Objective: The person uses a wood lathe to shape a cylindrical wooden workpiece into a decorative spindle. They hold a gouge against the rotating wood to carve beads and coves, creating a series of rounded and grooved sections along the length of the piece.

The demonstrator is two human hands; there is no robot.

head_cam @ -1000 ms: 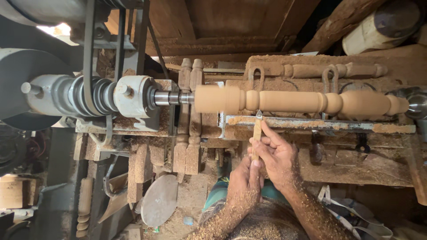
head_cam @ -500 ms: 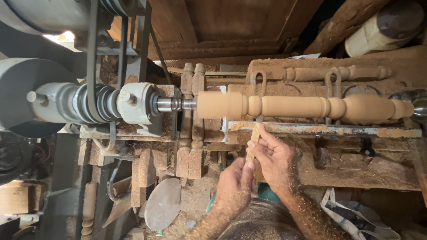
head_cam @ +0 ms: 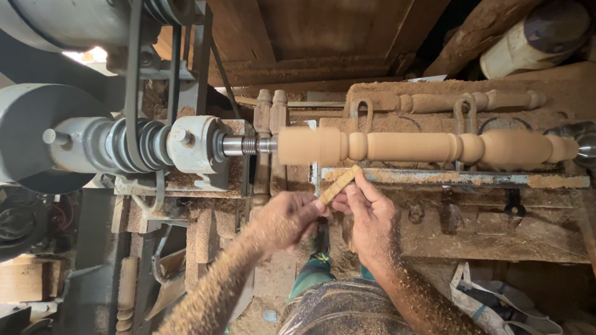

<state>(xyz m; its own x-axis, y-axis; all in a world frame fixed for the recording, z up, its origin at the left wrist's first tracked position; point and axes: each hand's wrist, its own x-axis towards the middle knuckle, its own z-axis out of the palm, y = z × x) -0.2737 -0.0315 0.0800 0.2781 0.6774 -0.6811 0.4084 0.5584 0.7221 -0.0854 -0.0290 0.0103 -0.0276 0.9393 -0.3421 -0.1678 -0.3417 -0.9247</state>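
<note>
Hands pinch one small wooden strip together, left hand and right hand clamped on it, just below the turned spindle on the lathe.

Left hand and right hand close together, fingers pinched, forearms dusty.

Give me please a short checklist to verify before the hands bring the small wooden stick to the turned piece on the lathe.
1. Stick held by both hands: ok. The left hand and right hand both pinch the small wooden stick.
2. Stick apart from the turned spindle: ok, its tip ends just below it, by the tool rest.
3. Spindle mounted at the drive end: ok.
4. Tail end support: cannot tell, at the frame edge.
5. Spindle turning: cannot tell, though its left block looks blurred.
6. Fingers away from the belt: ok.
</note>
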